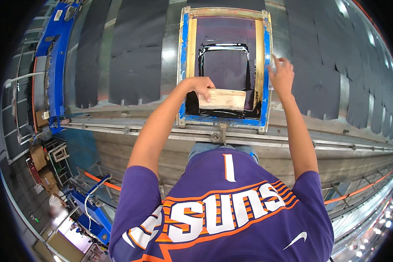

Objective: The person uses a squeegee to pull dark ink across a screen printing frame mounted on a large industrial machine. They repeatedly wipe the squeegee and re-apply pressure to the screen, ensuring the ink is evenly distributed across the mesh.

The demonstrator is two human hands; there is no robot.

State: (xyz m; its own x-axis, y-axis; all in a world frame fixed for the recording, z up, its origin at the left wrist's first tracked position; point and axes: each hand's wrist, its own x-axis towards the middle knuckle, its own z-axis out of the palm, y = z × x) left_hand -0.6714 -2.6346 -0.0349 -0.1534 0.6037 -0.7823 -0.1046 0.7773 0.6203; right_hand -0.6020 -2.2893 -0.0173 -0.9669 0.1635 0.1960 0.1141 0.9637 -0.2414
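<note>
My left hand grips the left end of a pale wooden squeegee, its thumb over the face. The squeegee lies crosswise in the lower part of a screen frame with blue-taped sides. Inside, glossy black ink outlines a rectangle on the dark mesh, with more ink pooled along the near end. My right hand is at the outer right edge of that frame, fingers apart and slightly bent, close to or touching the rail; its fingertips are small in view.
Dark grey sheets lie in strips on the long metal table on both sides. A metal rail runs along its near edge. Blue machinery stands at the left. Cardboard boxes and a blurred person are at lower left.
</note>
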